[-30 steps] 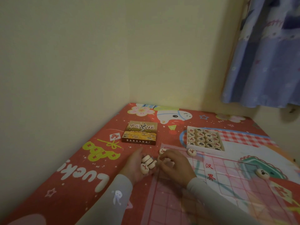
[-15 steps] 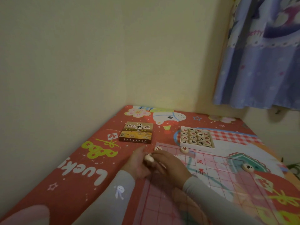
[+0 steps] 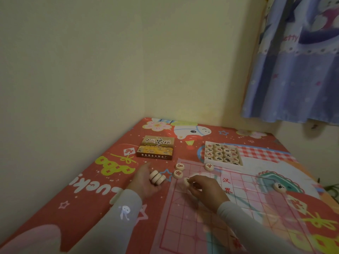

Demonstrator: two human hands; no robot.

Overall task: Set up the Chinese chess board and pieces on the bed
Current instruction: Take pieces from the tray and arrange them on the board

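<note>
A thin translucent chess board (image 3: 244, 204) with a red grid lies on the red patterned bed sheet (image 3: 88, 182). My left hand (image 3: 146, 182) rests palm up left of the board and holds a row of three round wooden pieces (image 3: 156, 177). My right hand (image 3: 205, 189) sits over the board's left edge and pinches one piece (image 3: 186, 181) at its fingertips. Two red-lettered pieces (image 3: 179, 166) (image 3: 178, 174) lie at the board's far left corner. Another red piece (image 3: 209, 166) sits on the far edge, and a black-lettered piece (image 3: 279, 186) lies toward the right.
A white tray (image 3: 222, 153) full of several pieces stands behind the board. The chess box lid (image 3: 156, 147) lies to its left. Walls close off the left and far sides. A blue curtain (image 3: 297, 66) hangs at the right.
My hands have drawn apart. A second red piece now lies at the board's far left corner, and my right hand has taken another piece from my left hand.
</note>
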